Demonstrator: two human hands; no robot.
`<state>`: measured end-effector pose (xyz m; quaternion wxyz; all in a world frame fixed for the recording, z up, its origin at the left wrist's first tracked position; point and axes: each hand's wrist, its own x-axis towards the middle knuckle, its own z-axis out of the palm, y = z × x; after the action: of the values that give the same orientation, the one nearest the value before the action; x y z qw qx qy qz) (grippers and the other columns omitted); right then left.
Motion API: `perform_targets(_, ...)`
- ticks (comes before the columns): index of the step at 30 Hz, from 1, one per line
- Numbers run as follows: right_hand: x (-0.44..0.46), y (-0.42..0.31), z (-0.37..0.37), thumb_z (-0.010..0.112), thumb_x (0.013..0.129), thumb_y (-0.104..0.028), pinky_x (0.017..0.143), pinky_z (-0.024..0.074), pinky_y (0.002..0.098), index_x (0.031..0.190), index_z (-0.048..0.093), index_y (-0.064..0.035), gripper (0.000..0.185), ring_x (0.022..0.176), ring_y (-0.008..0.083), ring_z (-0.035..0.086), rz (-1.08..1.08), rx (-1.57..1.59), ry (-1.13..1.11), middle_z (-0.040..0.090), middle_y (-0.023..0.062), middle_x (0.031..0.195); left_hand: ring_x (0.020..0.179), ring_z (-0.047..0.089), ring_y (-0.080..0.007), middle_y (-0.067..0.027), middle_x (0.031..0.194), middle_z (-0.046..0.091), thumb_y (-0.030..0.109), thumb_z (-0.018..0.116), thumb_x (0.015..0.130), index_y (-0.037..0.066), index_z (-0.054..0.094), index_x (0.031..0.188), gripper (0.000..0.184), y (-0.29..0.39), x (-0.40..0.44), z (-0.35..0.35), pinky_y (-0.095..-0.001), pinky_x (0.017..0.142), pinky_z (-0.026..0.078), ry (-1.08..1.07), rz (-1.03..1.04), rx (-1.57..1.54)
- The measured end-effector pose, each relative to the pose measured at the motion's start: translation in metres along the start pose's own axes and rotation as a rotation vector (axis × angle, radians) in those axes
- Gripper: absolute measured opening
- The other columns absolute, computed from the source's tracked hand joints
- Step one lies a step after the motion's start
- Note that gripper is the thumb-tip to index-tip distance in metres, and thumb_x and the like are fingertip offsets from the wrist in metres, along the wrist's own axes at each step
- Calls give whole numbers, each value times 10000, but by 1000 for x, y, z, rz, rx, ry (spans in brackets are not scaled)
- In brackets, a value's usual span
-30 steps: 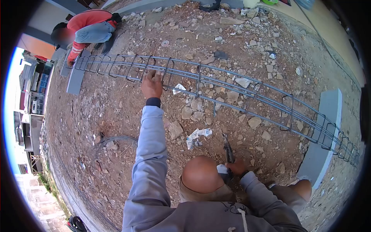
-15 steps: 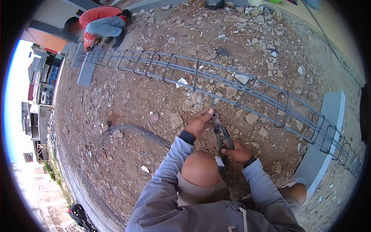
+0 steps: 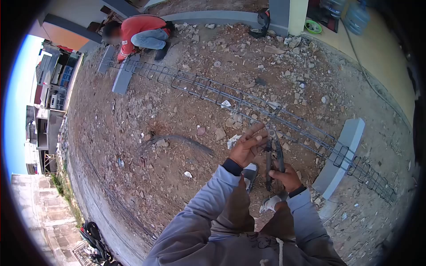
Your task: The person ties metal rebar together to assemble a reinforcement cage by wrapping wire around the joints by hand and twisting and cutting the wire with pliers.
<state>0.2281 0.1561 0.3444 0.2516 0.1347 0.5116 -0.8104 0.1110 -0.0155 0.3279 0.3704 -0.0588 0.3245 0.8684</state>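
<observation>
My right hand (image 3: pixel 287 176) is closed around one handle of a pair of pincers (image 3: pixel 279 156), whose jaws point away from me and whose handles stand apart. My left hand (image 3: pixel 249 148) is beside the pincers' jaws, its fingers stretched out and the thumb apart; I make out nothing in it. Just beyond both hands runs a long rebar cage (image 3: pixel 239 101) of thin bars and square stirrups, crossing from upper left to lower right. Its near end rests on a grey block (image 3: pixel 341 157).
At the far end, a person in a red top (image 3: pixel 138 35) crouches by the cage and another grey block (image 3: pixel 122 80). A bundle of wire (image 3: pixel 177 139) lies on the stony ground. Along the wall are a green basin (image 3: pixel 313 27) and water jugs (image 3: pixel 356 18).
My view has tilted up, showing more of the wall. My left hand's fingers have opened out beside the jaws, and my knee has dropped away from below the hands. My right hand keeps the pincers.
</observation>
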Motion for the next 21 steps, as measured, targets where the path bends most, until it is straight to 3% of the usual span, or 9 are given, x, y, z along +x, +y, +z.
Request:
perform_targets(8,-101,-116,110,570,831,-66,791,473,305,1153,545,33,338,847,166,616,57,43,68,654,103,918,1126,535,-231,-121,1223,536,186,585,877,59,296,1383,596,78,-96,111,-376,963,433,31,-7,-194)
perform_targets(11,-118,-135,139,561,835,-49,774,484,296,1141,535,56,325,852,174,626,34,-30,172,649,117,925,1088,560,-227,-129,1168,571,249,606,873,67,303,1381,619,108,-105,123,-383,940,452,155,-2,-71)
perform_targets(12,-119,-142,146,561,835,-49,769,485,294,1141,532,59,326,856,175,628,0,-52,194,648,117,928,1044,585,-232,-139,1118,596,321,585,887,51,367,1338,569,119,-107,131,-384,914,465,226,2,37)
perform_targets(18,-118,-151,178,571,826,-49,750,484,283,1144,527,58,339,867,185,637,-60,-58,345,636,90,905,996,596,-206,-98,1069,620,379,508,925,39,566,1127,400,135,-116,149,-362,886,464,16,-311,282)
perform_targets(21,-120,-153,188,577,817,-43,742,477,276,1131,541,51,330,858,172,630,-7,-66,330,629,68,890,961,593,-179,-64,1028,632,386,514,921,50,595,1083,382,115,-123,148,-356,857,467,25,-312,167)
